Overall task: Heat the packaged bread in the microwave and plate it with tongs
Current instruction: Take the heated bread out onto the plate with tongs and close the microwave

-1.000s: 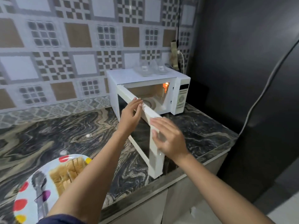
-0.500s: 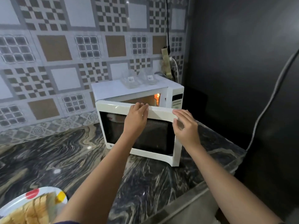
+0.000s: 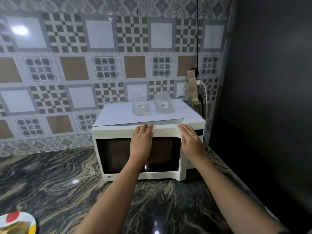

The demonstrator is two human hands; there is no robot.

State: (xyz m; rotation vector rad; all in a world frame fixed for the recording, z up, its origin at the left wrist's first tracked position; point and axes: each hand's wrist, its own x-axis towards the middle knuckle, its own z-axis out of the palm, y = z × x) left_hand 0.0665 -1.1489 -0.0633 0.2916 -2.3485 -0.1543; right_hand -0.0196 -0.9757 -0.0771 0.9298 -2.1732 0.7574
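Observation:
A white microwave [image 3: 118, 171] stands on the dark marbled counter against the tiled wall, its door flat against the body. My left hand [image 3: 141, 142] lies flat on the upper middle of the door, fingers together and reaching the top edge. My right hand [image 3: 190, 141] presses flat on the door's upper right corner, next to the control panel. Neither hand holds anything. At the bottom left corner shows the rim of a white plate [image 3: 25, 217] with coloured dots, with bread slices [image 3: 15, 228] on it, partly cut off. No tongs are in sight.
Two clear plastic containers [image 3: 140, 106] [image 3: 164, 103] with barcode labels sit on top of the microwave. A power cord and socket [image 3: 196, 88] are behind its right corner. A dark wall [image 3: 270, 98] closes off the right side. The counter edge [image 3: 253, 196] runs along the right.
The microwave door swung from wide open to flat against the body under both hands, and the inside light no longer shows. The view lifted, so the plate slid to the bottom left corner.

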